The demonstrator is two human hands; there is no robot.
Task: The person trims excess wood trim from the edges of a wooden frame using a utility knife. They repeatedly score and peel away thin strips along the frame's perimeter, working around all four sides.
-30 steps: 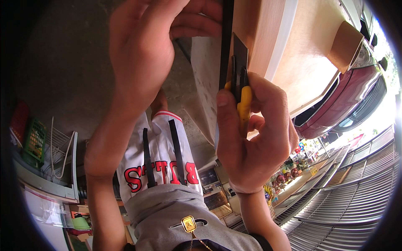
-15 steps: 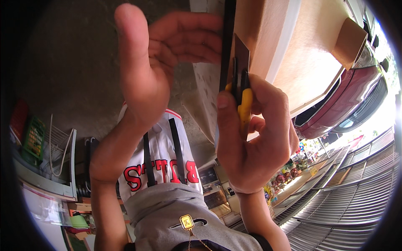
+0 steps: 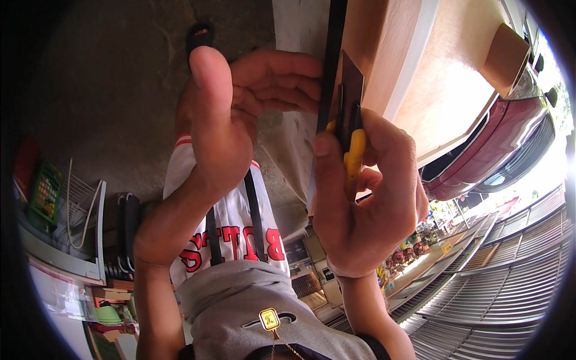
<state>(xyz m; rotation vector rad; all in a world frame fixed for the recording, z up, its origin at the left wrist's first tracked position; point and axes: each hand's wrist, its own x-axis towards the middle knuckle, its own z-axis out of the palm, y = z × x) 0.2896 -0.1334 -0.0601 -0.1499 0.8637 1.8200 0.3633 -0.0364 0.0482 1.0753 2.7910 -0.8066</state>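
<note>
My right hand (image 3: 372,204) grips a yellow-and-black utility knife (image 3: 354,147), its thumb and fingers closed around the handle. The broad slanted blade points away from me and lies close along a black edge strip (image 3: 331,54) on a pale wooden piece (image 3: 384,36). Across the strip, my left hand (image 3: 231,114) is open, thumb raised and fingers stretched toward the wood. Its fingertips meet the dark strip; whether they press on it I cannot tell.
A brown cardboard piece (image 3: 505,60) stands on the wood's far right, with a dark red car (image 3: 486,150) beyond. Corrugated metal (image 3: 498,270) spans the lower right. To the left are a green crate (image 3: 45,195) and a white rack (image 3: 84,210). A sandaled foot (image 3: 200,37) shows on the floor.
My left hand has shifted slightly right and toward me, uncovering the sandaled foot. The knife in my right hand has moved only a little, with the same grip.
</note>
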